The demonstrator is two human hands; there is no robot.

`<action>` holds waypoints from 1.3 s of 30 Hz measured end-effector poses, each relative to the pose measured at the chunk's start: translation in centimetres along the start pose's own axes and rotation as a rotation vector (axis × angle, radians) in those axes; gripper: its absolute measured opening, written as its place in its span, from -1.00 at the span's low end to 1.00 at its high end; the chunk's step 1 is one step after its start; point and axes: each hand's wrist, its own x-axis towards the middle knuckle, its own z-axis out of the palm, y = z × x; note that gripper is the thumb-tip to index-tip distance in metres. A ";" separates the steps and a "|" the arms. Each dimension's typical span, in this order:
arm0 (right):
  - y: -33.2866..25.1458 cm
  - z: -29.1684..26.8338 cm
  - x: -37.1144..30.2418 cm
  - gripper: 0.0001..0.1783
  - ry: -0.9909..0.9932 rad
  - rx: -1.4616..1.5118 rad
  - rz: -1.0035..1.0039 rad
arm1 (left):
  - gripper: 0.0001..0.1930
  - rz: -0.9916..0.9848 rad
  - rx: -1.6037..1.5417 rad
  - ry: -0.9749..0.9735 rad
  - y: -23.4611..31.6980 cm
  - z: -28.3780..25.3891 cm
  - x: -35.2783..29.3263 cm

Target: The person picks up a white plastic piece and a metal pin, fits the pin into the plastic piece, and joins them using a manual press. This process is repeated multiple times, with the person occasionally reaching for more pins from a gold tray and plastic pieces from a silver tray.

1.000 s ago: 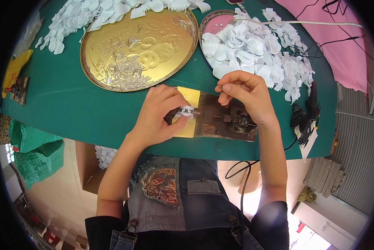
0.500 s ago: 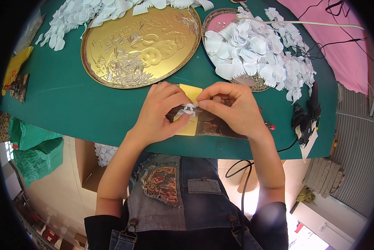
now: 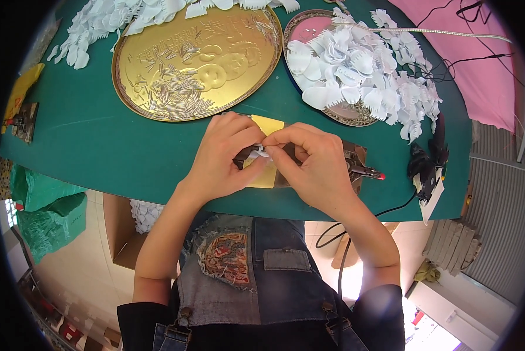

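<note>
Over a yellow pad [image 3: 268, 124] on a dark fixture, my left hand [image 3: 221, 157] has its thumb and fingers closed around a small white plastic piece [image 3: 261, 154]. My right hand [image 3: 310, 164] meets it from the right, thumb and forefinger pinched at the piece's edge. What lies in that pinch is too small and hidden to make out. Beyond my hands sits a gold oval tray [image 3: 227, 96] with many thin metal pins [image 3: 178, 96] scattered on it. A second oval tray [image 3: 292, 32] carries a heap of white toothed pieces [image 3: 344, 64].
A metal toggle clamp [image 3: 365, 170] with a red tip stands right of my right hand. Farther right lies a black tool [image 3: 429, 169] with a cable. More white pieces [image 3: 107, 26] pile at the far left. An open cardboard box [image 3: 117, 228] is below the green table [image 3: 140, 158].
My right hand has moved left, bringing its pinched fingertips onto the white piece. This uncovers the clamp on the right. My left hand has stayed almost still.
</note>
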 end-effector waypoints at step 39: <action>3.1 -1.3 -1.5 -0.74 0.009 -0.402 -0.507 | -0.79 0.004 0.004 -0.052 0.0 -0.1 0.0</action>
